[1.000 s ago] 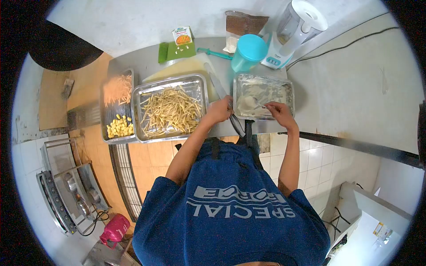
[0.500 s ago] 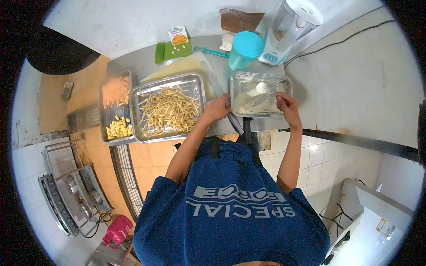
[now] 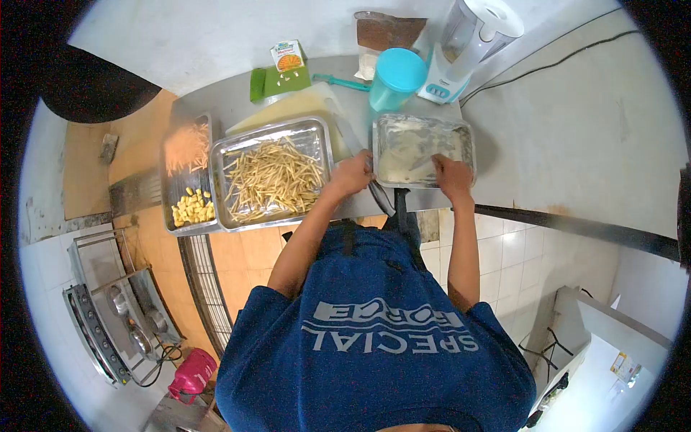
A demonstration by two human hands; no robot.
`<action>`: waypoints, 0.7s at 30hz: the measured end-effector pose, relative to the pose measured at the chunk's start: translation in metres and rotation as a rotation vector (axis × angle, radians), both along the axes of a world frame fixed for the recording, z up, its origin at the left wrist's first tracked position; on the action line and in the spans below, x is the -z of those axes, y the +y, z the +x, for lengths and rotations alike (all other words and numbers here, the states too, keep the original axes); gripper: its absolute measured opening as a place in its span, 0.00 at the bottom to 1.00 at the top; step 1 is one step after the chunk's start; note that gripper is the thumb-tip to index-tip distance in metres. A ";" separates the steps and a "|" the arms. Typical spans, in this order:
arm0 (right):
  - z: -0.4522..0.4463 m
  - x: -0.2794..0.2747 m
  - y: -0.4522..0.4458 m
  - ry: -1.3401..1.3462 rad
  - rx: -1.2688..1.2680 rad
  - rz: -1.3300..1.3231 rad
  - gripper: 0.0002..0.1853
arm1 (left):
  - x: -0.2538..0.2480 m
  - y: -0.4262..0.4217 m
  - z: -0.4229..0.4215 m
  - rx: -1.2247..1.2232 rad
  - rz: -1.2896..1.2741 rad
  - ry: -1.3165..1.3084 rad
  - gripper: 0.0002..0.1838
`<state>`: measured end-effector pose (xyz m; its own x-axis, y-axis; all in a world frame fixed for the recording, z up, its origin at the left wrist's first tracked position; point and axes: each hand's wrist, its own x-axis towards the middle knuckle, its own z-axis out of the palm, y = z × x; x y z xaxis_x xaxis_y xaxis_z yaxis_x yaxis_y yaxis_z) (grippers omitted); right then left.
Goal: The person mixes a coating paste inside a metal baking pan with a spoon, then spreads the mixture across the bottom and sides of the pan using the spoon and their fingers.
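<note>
A rectangular metal tray (image 3: 462, 181) holds pale flour-like powder (image 3: 403, 147), spread thinly over its bottom. At the tray's left rim is my left hand (image 3: 352, 177), fingers curled against the edge. My right hand (image 3: 453, 178) is closed over the tray's right half, gripping what looks like a spoon (image 3: 422, 162), its end low in the powder. A large knife (image 3: 347, 135) lies beside the left hand, partly covered by it. Left of that hand stands a metal tray (image 3: 327, 137) of pale cut sticks (image 3: 277, 176), resembling raw fries.
Farther left, another tray (image 3: 170, 216) holds orange shreds (image 3: 187, 150) and yellow chunks (image 3: 193, 207). Behind are a cutting board (image 3: 288, 108), green packet (image 3: 288, 83), small carton (image 3: 289, 57), turquoise-lidded container (image 3: 398, 79), brown-filled bag (image 3: 389, 34) and blender (image 3: 461, 57).
My right hand has moved left and slightly toward me over the tray. The white powder heap on the spoon is gone from view. My left hand stays at the rim.
</note>
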<state>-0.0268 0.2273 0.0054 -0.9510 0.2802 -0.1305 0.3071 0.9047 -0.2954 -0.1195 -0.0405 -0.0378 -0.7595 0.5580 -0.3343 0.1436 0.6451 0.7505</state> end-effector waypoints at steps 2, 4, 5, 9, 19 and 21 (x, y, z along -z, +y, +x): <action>-0.004 0.005 -0.010 -0.057 -0.083 0.107 0.14 | 0.000 -0.001 -0.001 -0.002 0.004 0.009 0.28; -0.004 -0.004 -0.019 -0.166 -0.209 -0.082 0.15 | -0.002 -0.002 -0.001 -0.007 0.036 -0.052 0.28; -0.005 -0.001 -0.017 -0.165 -0.210 -0.082 0.15 | -0.002 -0.002 -0.002 -0.007 0.036 -0.051 0.28; -0.009 0.012 0.004 -0.150 -0.203 -0.451 0.17 | -0.002 -0.002 -0.003 -0.009 0.052 -0.069 0.27; 0.002 0.017 0.009 -0.020 -0.045 -0.273 0.17 | -0.006 -0.001 -0.001 0.005 0.020 -0.018 0.28; 0.002 0.017 0.012 -0.105 -0.102 -0.266 0.18 | -0.006 -0.002 0.000 -0.004 0.028 -0.048 0.28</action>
